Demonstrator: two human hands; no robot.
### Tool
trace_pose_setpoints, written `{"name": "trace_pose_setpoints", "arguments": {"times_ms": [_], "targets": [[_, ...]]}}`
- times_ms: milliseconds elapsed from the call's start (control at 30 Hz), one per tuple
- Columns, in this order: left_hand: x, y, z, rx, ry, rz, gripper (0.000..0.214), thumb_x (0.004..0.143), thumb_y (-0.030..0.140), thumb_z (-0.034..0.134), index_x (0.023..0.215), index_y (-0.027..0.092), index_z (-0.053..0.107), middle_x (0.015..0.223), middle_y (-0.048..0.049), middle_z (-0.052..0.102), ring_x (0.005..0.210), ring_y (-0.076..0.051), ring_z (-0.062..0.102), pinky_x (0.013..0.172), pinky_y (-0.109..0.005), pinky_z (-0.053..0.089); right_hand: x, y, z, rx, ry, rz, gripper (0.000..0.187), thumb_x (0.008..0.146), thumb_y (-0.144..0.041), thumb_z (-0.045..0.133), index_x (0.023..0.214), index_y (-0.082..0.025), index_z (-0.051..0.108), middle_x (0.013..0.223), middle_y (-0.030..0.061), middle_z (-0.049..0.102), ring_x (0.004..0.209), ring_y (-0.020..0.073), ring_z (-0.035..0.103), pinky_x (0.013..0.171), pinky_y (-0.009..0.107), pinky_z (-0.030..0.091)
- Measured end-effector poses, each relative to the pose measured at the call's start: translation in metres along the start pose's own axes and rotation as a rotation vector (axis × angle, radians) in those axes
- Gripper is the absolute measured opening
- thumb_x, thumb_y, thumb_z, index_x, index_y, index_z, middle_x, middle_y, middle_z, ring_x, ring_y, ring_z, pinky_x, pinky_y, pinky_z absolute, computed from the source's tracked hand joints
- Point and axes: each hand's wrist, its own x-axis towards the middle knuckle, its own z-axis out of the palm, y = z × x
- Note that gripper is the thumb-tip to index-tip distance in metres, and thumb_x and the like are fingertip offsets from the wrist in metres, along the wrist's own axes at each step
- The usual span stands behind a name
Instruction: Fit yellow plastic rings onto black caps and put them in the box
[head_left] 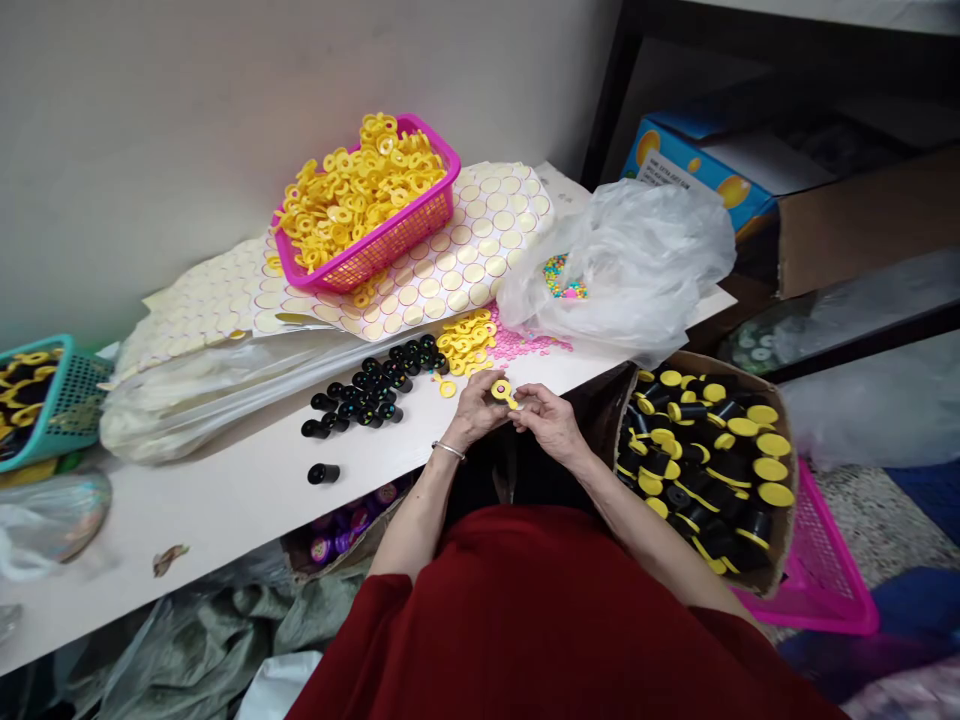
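My left hand, a bracelet at its wrist, is closed around a yellow ring-shaped plastic piece with a short tail. My right hand pinches close to the tail end of the same piece; whether its fingertips hold something separate is too small to tell. Just beyond my hands lie a pile of loose yellow ring pieces and a spread of small pink bits. To their left, many black cylinders stand or lie in a group, and one black cylinder lies apart, nearer the front edge.
A pink basket heaped with yellow rings rests on sheets of round stickers. Beside it sits a clear plastic bag with coloured beads. At right, a carton holds black-and-yellow pieces. A teal basket stands far left on the white table.
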Motion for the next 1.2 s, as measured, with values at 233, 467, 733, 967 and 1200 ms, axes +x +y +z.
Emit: {"name": "trace_pose_setpoints", "arguments": {"times_ms": [233,467,733,967,1200], "targets": [[-0.008,0.028,0.013,0.021,0.005,0.236,0.019,0.069,0.027,0.065,0.087,0.02,0.067,0.082,-0.0051,0.064,0.084,-0.019,0.056,0.08,-0.036,0.046,-0.004,-0.017,-0.02,-0.056,-0.072,-0.031,0.049,0.05,-0.025,0.083,0.093,-0.019,0.061,0.067,-0.0059,0.058,0.06,0.0077,0.054,0.056,0.02,0.047],[-0.015,0.076,0.036,0.182,-0.227,0.53,0.014,0.073,0.024,0.059,0.083,0.021,0.068,0.084,-0.006,0.07,0.085,-0.02,0.058,0.09,-0.043,0.043,-0.043,-0.045,-0.049,0.162,-0.218,0.141,0.068,0.042,-0.012,0.082,0.106,-0.021,0.062,0.102,0.0024,0.065,0.094,0.0157,0.061,0.076,0.026,0.051],[-0.031,0.091,0.071,0.148,-0.405,0.59,0.017,0.079,0.032,0.056,0.082,0.021,0.069,0.086,-0.0079,0.069,0.095,-0.023,0.055,0.09,-0.042,0.044,-0.083,-0.041,-0.066,0.269,-0.018,0.173,0.054,0.045,-0.014,0.081,0.097,-0.016,0.065,0.084,0.0007,0.065,0.077,0.0122,0.061,0.068,0.023,0.05],[-0.043,0.093,0.086,0.038,-0.465,0.496,0.016,0.079,0.03,0.058,0.086,0.021,0.068,0.076,-0.0063,0.066,0.09,-0.021,0.055,0.086,-0.04,0.046,-0.095,-0.033,-0.07,0.318,0.083,0.178,0.04,0.043,-0.016,0.079,0.081,-0.015,0.066,0.07,-0.0032,0.061,0.064,0.0084,0.055,0.058,0.02,0.045],[-0.042,0.08,0.087,-0.044,-0.512,0.373,0.026,0.073,0.033,0.069,0.094,0.019,0.069,0.087,-0.008,0.065,0.096,-0.022,0.055,0.082,-0.039,0.048,-0.098,-0.021,-0.071,0.449,0.111,0.178,0.048,0.044,-0.016,0.081,0.089,-0.017,0.066,0.079,-0.0012,0.063,0.068,0.0086,0.054,0.058,0.019,0.046]]}}
